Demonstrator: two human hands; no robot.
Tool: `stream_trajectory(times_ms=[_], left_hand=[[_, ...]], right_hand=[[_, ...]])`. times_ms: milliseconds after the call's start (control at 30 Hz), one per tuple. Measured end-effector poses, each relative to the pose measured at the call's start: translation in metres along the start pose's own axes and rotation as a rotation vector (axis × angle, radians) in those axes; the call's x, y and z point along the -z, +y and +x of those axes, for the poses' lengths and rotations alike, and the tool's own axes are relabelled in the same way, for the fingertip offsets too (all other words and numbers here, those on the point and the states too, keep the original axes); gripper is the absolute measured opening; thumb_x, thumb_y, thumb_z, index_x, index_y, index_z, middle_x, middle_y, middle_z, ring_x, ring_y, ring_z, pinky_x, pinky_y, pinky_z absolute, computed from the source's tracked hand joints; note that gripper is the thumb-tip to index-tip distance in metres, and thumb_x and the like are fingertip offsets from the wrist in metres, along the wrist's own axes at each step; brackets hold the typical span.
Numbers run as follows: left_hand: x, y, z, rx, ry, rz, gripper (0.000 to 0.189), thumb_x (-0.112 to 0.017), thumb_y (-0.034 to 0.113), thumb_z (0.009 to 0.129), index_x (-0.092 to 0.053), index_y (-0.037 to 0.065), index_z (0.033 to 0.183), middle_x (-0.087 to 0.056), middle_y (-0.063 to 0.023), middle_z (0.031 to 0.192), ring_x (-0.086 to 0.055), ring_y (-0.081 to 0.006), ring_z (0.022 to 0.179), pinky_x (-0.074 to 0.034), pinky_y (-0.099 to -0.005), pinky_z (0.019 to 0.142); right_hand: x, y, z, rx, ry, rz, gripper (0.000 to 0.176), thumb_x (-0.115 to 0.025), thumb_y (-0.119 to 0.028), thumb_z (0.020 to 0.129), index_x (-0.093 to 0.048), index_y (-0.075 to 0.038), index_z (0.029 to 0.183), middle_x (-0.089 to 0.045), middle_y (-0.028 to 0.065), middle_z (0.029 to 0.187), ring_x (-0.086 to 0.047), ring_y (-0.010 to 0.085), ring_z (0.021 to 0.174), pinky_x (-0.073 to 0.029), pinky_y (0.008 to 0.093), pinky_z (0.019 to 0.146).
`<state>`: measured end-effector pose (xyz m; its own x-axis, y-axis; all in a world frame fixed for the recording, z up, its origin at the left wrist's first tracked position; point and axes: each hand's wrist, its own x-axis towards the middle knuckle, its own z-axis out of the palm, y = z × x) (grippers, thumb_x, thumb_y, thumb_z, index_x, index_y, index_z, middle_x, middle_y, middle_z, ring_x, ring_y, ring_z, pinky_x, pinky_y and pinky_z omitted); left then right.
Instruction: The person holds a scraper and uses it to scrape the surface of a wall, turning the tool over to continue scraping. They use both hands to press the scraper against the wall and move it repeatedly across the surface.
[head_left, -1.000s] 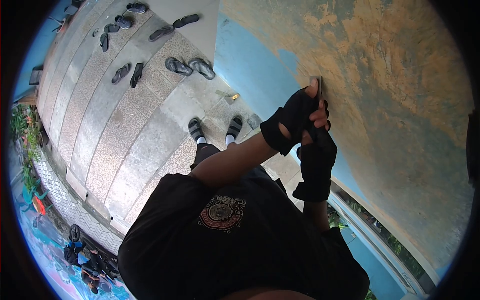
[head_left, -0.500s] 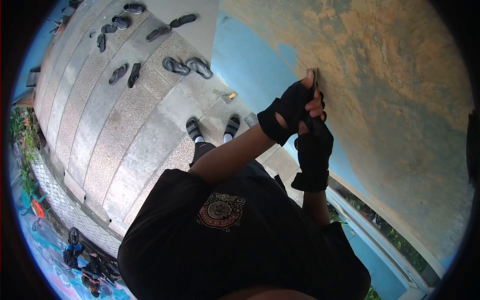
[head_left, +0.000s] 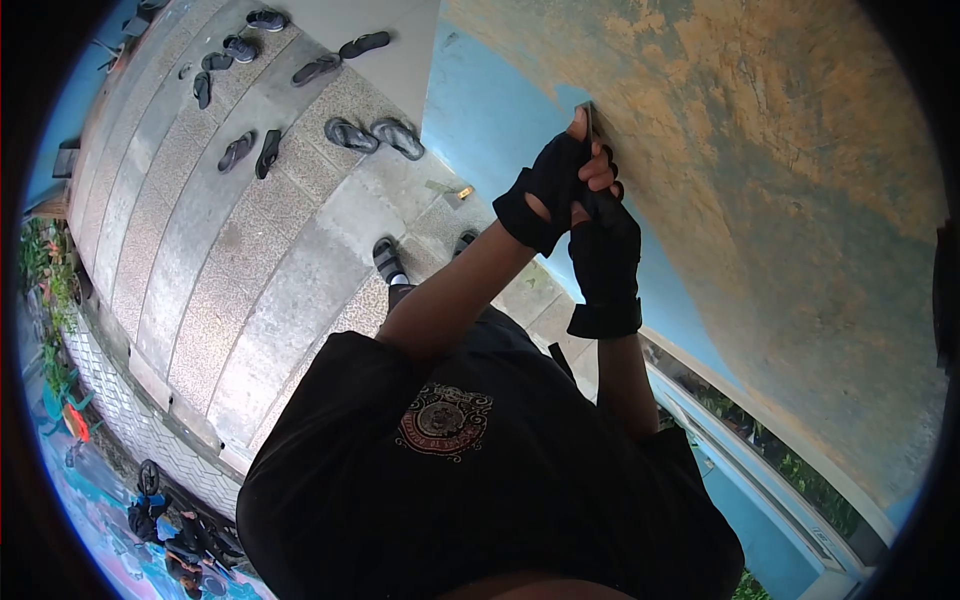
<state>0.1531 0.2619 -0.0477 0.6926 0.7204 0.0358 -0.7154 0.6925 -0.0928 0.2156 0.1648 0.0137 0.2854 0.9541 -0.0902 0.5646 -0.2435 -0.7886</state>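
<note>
Left hand (head_left: 556, 180) grasping a flat tool (head_left: 589, 122), seemingly pressed to the patchy wall (head_left: 760, 200) beyond its fingers! Right hand (head_left: 606, 260) behind them, grip unclear; any stroke needs steady pressure.

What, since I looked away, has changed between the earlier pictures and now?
The left hand and right hand moved up and leftward in the view, carrying the flat tool along the wall toward its blue area. Nothing was visibly gripped or released; the loose sandals stayed put.
</note>
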Motion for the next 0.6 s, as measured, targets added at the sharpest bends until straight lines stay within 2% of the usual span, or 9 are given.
stream_trajectory(times_ms=[67, 100, 133, 200, 233, 267, 333, 467, 600], left_hand=[[0.007, -0.004, -0.007, 0.064, 0.007, 0.008, 0.048, -0.041, 0.055, 0.1, -0.056, 0.014, 0.08, -0.038, 0.0027, 0.055, -0.044, -0.0138, 0.055, -0.048, -0.0371, 0.07], [0.011, -0.012, -0.011, 0.083, 0.025, -0.017, 0.048, -0.041, 0.055, 0.1, -0.058, 0.013, 0.083, -0.041, 0.0014, 0.056, -0.047, -0.0159, 0.057, -0.048, -0.0381, 0.071], [0.012, -0.017, -0.01, 0.078, 0.021, -0.013, 0.048, -0.041, 0.055, 0.1, -0.058, 0.013, 0.083, -0.041, 0.0014, 0.056, -0.047, -0.0159, 0.057, -0.048, -0.0381, 0.071], [0.012, -0.032, -0.013, 0.044, 0.068, 0.009, 0.047, -0.041, 0.054, 0.1, -0.058, 0.013, 0.086, -0.044, -0.0006, 0.057, -0.052, -0.0196, 0.061, -0.049, -0.0405, 0.074], [0.009, -0.038, -0.014, 0.002, 0.132, 0.069, 0.047, -0.041, 0.055, 0.1, -0.057, 0.013, 0.086, -0.046, -0.0023, 0.059, -0.057, -0.0227, 0.065, -0.05, -0.0431, 0.075], [0.006, -0.041, -0.015, 0.001, 0.136, 0.071, 0.047, -0.041, 0.055, 0.1, -0.057, 0.013, 0.086, -0.046, -0.0023, 0.059, -0.057, -0.0227, 0.065, -0.05, -0.0431, 0.075], [0.002, -0.042, -0.012, -0.031, 0.076, 0.192, 0.048, -0.039, 0.056, 0.1, -0.054, 0.013, 0.085, -0.046, -0.0026, 0.06, -0.059, -0.0231, 0.069, -0.05, -0.0446, 0.075], [0.004, -0.036, -0.012, -0.044, 0.119, 0.185, 0.048, -0.039, 0.056, 0.101, -0.051, 0.013, 0.084, -0.045, -0.0024, 0.06, -0.059, -0.0231, 0.07, -0.051, -0.044, 0.073], [0.006, -0.039, -0.014, -0.012, 0.052, 0.067, 0.045, -0.041, 0.054, 0.1, -0.051, 0.014, 0.083, -0.044, -0.0014, 0.06, -0.056, -0.0207, 0.067, -0.05, -0.0411, 0.073]], right_hand=[[0.0, -0.008, -0.009, 0.003, 0.011, -0.073, 0.009, -0.06, -0.008, 0.094, -0.063, -0.003, 0.101, -0.052, -0.003, 0.067, -0.048, 0.0054, 0.053, -0.04, 0.0247, 0.05], [0.001, 0.004, -0.015, -0.078, 0.016, 0.126, 0.008, -0.06, -0.009, 0.094, -0.062, -0.003, 0.098, -0.052, -0.0033, 0.068, -0.048, 0.006, 0.054, -0.04, 0.0251, 0.051], [0.007, 0.003, -0.016, -0.07, 0.014, 0.128, 0.008, -0.06, -0.009, 0.094, -0.062, -0.003, 0.098, -0.052, -0.0033, 0.068, -0.048, 0.006, 0.054, -0.04, 0.0251, 0.051], [0.02, -0.001, -0.021, -0.181, -0.026, 0.103, 0.019, -0.063, -0.009, 0.093, -0.063, -0.003, 0.111, -0.061, 0.0018, 0.078, -0.055, 0.0082, 0.063, -0.046, 0.0262, 0.057], [0.022, 0.001, -0.022, -0.248, -0.025, 0.208, 0.017, -0.062, -0.01, 0.094, -0.064, -0.004, 0.11, -0.056, -0.003, 0.076, -0.048, 0.0035, 0.059, -0.04, 0.023, 0.051], [0.024, 0.003, -0.023, -0.25, -0.028, 0.211, 0.017, -0.062, -0.01, 0.094, -0.064, -0.004, 0.11, -0.056, -0.003, 0.076, -0.048, 0.0035, 0.059, -0.04, 0.023, 0.051], [0.028, 0.006, -0.022, -0.164, -0.028, 0.128, 0.017, -0.062, -0.01, 0.094, -0.064, -0.005, 0.11, -0.056, -0.0027, 0.076, -0.048, 0.0037, 0.059, -0.04, 0.023, 0.051], [0.025, 0.012, -0.014, -0.176, -0.069, 0.157, 0.019, -0.063, -0.011, 0.094, -0.065, -0.004, 0.111, -0.06, 0.0001, 0.078, -0.053, 0.0071, 0.063, -0.045, 0.0253, 0.057], [0.021, 0.022, -0.016, -0.014, -0.006, -0.032, 0.017, -0.061, -0.011, 0.095, -0.067, -0.003, 0.109, -0.056, -0.0029, 0.07, -0.049, 0.0057, 0.057, -0.04, 0.024, 0.054]])
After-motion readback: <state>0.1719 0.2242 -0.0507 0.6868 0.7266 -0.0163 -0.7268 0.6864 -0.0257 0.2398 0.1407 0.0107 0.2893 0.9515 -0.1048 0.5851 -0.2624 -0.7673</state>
